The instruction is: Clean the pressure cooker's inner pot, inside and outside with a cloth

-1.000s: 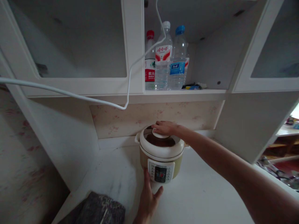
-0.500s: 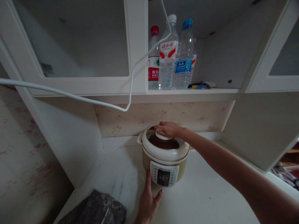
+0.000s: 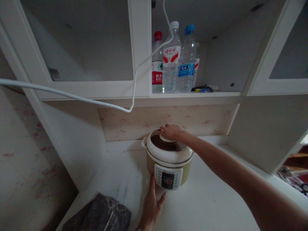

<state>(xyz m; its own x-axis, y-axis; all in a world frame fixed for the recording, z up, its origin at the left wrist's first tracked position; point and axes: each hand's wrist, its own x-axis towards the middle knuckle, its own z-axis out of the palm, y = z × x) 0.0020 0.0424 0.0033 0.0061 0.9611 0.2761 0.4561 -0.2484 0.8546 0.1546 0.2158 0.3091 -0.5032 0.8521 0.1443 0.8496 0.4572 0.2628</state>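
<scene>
While one dark grey, folded-looking bundle (image 3: 98, 213) lies nearest, on the left front of the table (image 3: 202, 208), the left hand (image 3: 152, 207) reaches in to its right with its fingers spread and holding nothing, the index fingertip at the low front left of one electric cooker (image 3: 150, 165). That cooker stands upright on the table, its one control panel (image 3: 167, 179) facing forward. To steady it well, the left hand should brace the base lightly, clear of the panel. Above, one glass-centred lid (image 3: 166, 156) sits on the cooker, and the right hand (image 3: 171, 132) has its fingers curled over the single knob (image 3: 166, 139); its thumb is hidden. Force here is best kept level and central, so that the lid neither tips nor scrapes. Behind runs one strip of floral wallpaper (image 3: 144, 123). One white cable (image 3: 96, 102) crosses in front of the cupboard (image 3: 141, 41). On the open shelf (image 3: 204, 94) stand four bottles (image 3: 170, 78), three in front with red, white and blue caps, one mostly hidden behind, beside small packets (image 3: 203, 89) too jumbled to count
</scene>
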